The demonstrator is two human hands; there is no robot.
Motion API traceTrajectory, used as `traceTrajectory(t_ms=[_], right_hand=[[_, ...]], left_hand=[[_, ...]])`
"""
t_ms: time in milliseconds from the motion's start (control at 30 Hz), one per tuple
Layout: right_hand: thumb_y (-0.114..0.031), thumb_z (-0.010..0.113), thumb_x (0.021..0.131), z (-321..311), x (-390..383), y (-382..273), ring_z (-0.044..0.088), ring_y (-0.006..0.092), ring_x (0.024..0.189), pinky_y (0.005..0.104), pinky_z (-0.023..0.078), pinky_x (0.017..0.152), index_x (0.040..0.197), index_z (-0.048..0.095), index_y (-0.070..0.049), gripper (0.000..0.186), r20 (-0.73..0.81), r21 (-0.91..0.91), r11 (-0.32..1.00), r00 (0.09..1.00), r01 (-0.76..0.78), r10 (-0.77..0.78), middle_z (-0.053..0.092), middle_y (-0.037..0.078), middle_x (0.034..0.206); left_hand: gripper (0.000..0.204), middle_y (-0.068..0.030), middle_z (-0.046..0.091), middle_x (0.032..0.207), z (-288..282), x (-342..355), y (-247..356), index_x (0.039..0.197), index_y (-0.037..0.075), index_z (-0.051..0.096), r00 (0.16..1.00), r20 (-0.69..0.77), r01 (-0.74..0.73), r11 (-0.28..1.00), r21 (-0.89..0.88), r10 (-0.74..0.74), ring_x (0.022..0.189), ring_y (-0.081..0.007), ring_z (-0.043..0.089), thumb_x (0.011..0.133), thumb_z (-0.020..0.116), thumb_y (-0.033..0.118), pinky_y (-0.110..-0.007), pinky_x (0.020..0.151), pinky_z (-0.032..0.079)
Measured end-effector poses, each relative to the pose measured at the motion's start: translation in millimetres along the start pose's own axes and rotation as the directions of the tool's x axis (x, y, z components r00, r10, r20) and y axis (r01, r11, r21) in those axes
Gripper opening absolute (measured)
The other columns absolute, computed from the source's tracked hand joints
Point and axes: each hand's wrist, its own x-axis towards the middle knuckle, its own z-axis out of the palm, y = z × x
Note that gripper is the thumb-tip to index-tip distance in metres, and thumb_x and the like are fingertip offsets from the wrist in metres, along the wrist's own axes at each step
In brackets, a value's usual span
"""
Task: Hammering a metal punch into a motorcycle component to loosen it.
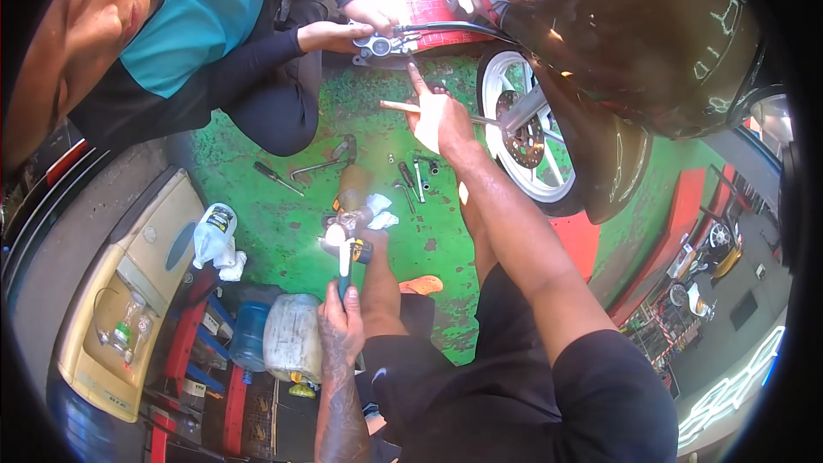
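Observation:
My right hand reaches forward with its index finger stretched toward a silver brake caliper. Its other fingers curl round a light tan, stick-like handle; a thin metal rod shows between this hand and the wheel hub. Another person holds the caliper in both hands, with a black hose running from it. Low at the left, my left hand grips a tool with a dark green handle. Bright glare washes out the tool's head, so its kind is unclear. A yellow-and-black part shows beside it.
A white-spoked motorcycle wheel with a brake disc stands at the right under dark bodywork. Screwdrivers, sockets and wrenches lie on the green floor. A plastic bottle, beige panel and white jerrycan stand left.

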Motion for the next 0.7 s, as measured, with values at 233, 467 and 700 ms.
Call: traceTrajectory(t_ms=[233,467,700], right_hand=[[-0.019,0.063,0.091,-6.0,-26.6,-9.1,0.071,0.0415,0.102,0.0474,0.056,0.093,0.143,0.054,-0.011,0.053,-0.101,0.332,0.939,0.993,0.091,-0.060,0.072,0.023,0.110],[-0.018,0.064,0.089,7.3,-80.6,-10.0,0.069,0.0406,0.081,0.0473,0.054,0.074,0.102,0.069,-0.005,0.019,-0.002,0.695,0.711,0.989,0.106,-0.146,0.071,0.018,0.083],[-0.019,0.069,0.089,-7.5,-74.2,-38.6,0.060,0.0419,0.066,0.0480,0.046,0.065,0.077,0.062,-0.005,0.020,-0.290,0.761,0.521,0.921,0.386,-0.259,0.058,0.016,0.064]], left_hand=[[0.032,-0.0137,0.059,0.070,4.1,-0.8,-12.6,0.109,-0.001,0.060,0.999,-0.036,0.008,1.000,-0.002,-0.009,0.062,-0.0289,0.057,0.108,0.050,0.029,-0.044,0.057,0.042],[0.032,-0.0040,0.051,0.064,14.7,1.5,-16.9,0.104,-0.002,0.059,0.994,-0.076,-0.074,0.997,-0.017,0.072,0.056,-0.0150,0.049,0.109,0.050,0.029,-0.036,0.052,0.038],[0.032,0.0005,0.047,0.064,12.9,3.8,-7.5,0.104,0.000,0.057,0.997,-0.041,-0.076,0.989,-0.127,0.071,0.055,-0.0086,0.044,0.110,0.049,0.031,-0.030,0.049,0.032]])
